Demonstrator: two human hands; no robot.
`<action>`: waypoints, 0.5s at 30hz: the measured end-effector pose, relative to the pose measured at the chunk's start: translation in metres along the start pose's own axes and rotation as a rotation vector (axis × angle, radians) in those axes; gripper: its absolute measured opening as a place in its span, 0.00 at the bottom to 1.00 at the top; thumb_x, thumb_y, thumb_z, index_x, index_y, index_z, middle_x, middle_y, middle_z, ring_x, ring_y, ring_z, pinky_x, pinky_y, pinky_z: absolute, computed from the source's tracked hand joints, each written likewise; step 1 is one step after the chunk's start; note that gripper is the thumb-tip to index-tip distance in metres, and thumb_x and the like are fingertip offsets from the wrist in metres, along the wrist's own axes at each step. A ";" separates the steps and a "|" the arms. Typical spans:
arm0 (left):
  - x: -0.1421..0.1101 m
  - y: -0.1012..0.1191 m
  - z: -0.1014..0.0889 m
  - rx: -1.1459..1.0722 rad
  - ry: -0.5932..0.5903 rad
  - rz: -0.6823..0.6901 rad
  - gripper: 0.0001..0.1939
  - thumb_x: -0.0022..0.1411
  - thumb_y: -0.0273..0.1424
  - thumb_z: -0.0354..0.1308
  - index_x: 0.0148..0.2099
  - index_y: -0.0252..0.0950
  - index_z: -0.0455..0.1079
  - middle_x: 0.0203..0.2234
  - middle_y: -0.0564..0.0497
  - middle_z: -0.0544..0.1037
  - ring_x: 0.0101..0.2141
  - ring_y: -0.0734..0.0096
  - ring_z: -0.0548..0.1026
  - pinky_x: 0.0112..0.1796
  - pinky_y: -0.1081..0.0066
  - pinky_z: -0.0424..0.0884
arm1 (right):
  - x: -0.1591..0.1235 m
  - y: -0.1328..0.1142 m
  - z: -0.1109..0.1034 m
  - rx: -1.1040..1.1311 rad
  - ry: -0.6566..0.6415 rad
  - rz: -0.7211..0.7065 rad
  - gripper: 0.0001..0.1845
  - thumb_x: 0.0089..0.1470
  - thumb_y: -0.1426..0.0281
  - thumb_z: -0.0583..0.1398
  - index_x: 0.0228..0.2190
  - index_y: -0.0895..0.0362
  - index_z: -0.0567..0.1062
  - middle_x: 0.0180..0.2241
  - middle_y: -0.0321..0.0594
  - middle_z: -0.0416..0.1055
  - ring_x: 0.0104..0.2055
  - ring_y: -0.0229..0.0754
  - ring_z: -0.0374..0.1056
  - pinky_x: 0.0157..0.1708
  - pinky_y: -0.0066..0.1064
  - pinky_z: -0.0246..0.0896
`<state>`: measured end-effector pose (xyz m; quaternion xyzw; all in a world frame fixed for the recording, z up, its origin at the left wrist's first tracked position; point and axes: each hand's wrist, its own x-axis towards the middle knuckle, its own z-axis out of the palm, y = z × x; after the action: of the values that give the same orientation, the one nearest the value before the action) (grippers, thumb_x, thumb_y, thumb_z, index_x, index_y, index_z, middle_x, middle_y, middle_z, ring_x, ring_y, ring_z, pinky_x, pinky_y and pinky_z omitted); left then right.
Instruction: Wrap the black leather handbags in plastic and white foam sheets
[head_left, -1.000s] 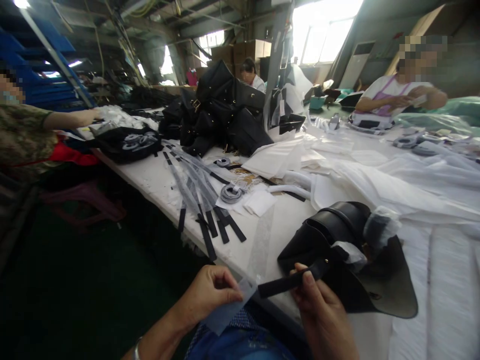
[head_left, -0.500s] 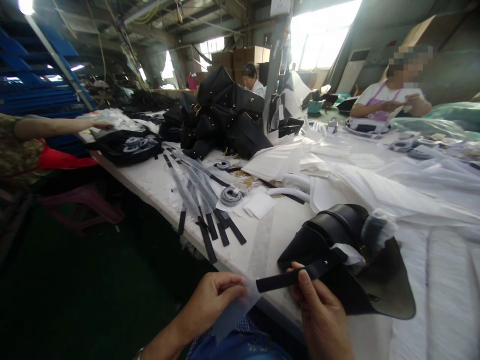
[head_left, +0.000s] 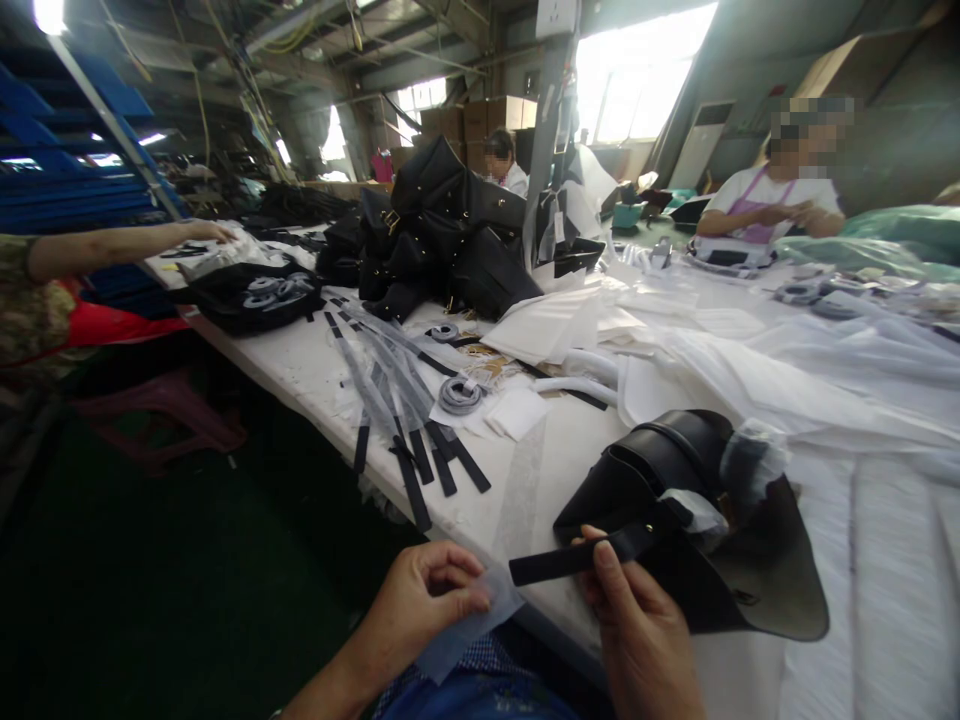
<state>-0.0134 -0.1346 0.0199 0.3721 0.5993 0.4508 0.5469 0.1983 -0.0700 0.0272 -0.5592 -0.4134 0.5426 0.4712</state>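
Between the thumb and fingers of my left hand [head_left: 431, 590] is a thin translucent sheet [head_left: 457, 635], hanging over my lap. My right hand [head_left: 637, 610] pinches a black strap [head_left: 555, 565], whose free end points left toward the sheet. The strap runs back to a black handbag [head_left: 667, 450] lying at the table's near edge. Clear and white wrapping [head_left: 754, 460] covers parts of the bag, and its grey-lined flap spreads to the right. The sheet and the strap end are close together; whether they touch I cannot tell.
Black straps in clear film [head_left: 409, 425] lie on the white table [head_left: 307, 375] beside coiled grey cords [head_left: 460, 394] and white paper [head_left: 517, 412]. Behind them rises a heap of black bags [head_left: 450, 220]. A co-worker's arm [head_left: 127, 245] reaches in at left; another person [head_left: 772, 195] works across the table.
My left hand has shifted slightly, and the translucent sheet in it hangs at a different angle. At left the co-worker's arm has risen a little. My right hand stays on the strap.
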 end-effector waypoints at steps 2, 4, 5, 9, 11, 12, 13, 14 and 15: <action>0.001 -0.001 0.000 -0.002 0.010 0.001 0.19 0.46 0.39 0.74 0.35 0.32 0.75 0.25 0.48 0.82 0.26 0.69 0.77 0.29 0.74 0.70 | -0.001 -0.001 0.000 -0.011 -0.006 0.000 0.27 0.45 0.48 0.67 0.36 0.58 0.83 0.33 0.44 0.79 0.35 0.49 0.71 0.29 0.32 0.62; 0.002 -0.002 -0.001 -0.009 0.017 0.000 0.19 0.46 0.39 0.74 0.35 0.31 0.75 0.25 0.48 0.82 0.27 0.69 0.78 0.30 0.74 0.70 | -0.001 -0.002 0.000 -0.031 -0.010 -0.001 0.27 0.45 0.48 0.67 0.35 0.58 0.83 0.33 0.44 0.79 0.36 0.50 0.72 0.29 0.32 0.62; 0.003 -0.001 -0.001 -0.013 0.020 -0.001 0.19 0.46 0.39 0.74 0.35 0.31 0.75 0.25 0.47 0.82 0.27 0.69 0.78 0.30 0.74 0.70 | -0.001 -0.003 0.000 -0.046 -0.014 -0.002 0.26 0.45 0.48 0.67 0.35 0.58 0.83 0.33 0.44 0.79 0.36 0.50 0.72 0.30 0.32 0.62; 0.004 0.002 0.002 -0.025 0.030 -0.011 0.21 0.45 0.40 0.74 0.36 0.31 0.76 0.27 0.46 0.83 0.29 0.67 0.79 0.33 0.72 0.71 | 0.000 -0.003 -0.003 -0.124 -0.037 -0.018 0.27 0.45 0.47 0.67 0.35 0.57 0.84 0.34 0.44 0.79 0.38 0.52 0.71 0.34 0.33 0.63; 0.004 0.003 0.005 -0.039 0.024 -0.028 0.21 0.46 0.40 0.74 0.38 0.31 0.76 0.29 0.45 0.83 0.30 0.65 0.79 0.34 0.71 0.72 | 0.001 -0.001 -0.005 -0.168 -0.068 -0.022 0.27 0.45 0.47 0.67 0.37 0.56 0.84 0.36 0.43 0.80 0.39 0.51 0.71 0.36 0.33 0.63; 0.004 0.004 0.007 -0.047 0.018 -0.039 0.21 0.47 0.41 0.73 0.39 0.31 0.76 0.30 0.45 0.83 0.31 0.64 0.80 0.35 0.71 0.72 | 0.002 0.000 -0.006 -0.189 -0.084 -0.021 0.28 0.45 0.47 0.66 0.39 0.56 0.84 0.37 0.43 0.80 0.38 0.50 0.71 0.37 0.33 0.63; 0.005 0.004 0.010 -0.055 0.010 -0.050 0.21 0.48 0.41 0.73 0.39 0.31 0.76 0.30 0.45 0.83 0.32 0.63 0.80 0.35 0.71 0.72 | 0.002 0.001 -0.007 -0.209 -0.104 -0.015 0.29 0.45 0.47 0.66 0.40 0.55 0.84 0.36 0.43 0.80 0.38 0.50 0.70 0.37 0.33 0.62; 0.006 0.005 0.013 -0.058 0.001 -0.058 0.21 0.49 0.42 0.72 0.40 0.31 0.76 0.31 0.45 0.83 0.33 0.63 0.80 0.35 0.71 0.71 | 0.002 0.003 -0.008 -0.223 -0.118 -0.007 0.29 0.45 0.46 0.66 0.41 0.55 0.83 0.36 0.42 0.80 0.37 0.50 0.70 0.37 0.33 0.62; 0.008 0.005 0.017 -0.058 -0.010 -0.061 0.21 0.49 0.43 0.71 0.40 0.31 0.76 0.31 0.45 0.83 0.33 0.63 0.79 0.35 0.71 0.71 | 0.002 0.003 -0.009 -0.228 -0.127 0.000 0.29 0.45 0.46 0.66 0.42 0.54 0.83 0.37 0.42 0.80 0.37 0.50 0.70 0.37 0.34 0.63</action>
<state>0.0025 -0.1232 0.0222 0.3397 0.5943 0.4493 0.5740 0.2069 -0.0693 0.0232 -0.5736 -0.5013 0.5264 0.3775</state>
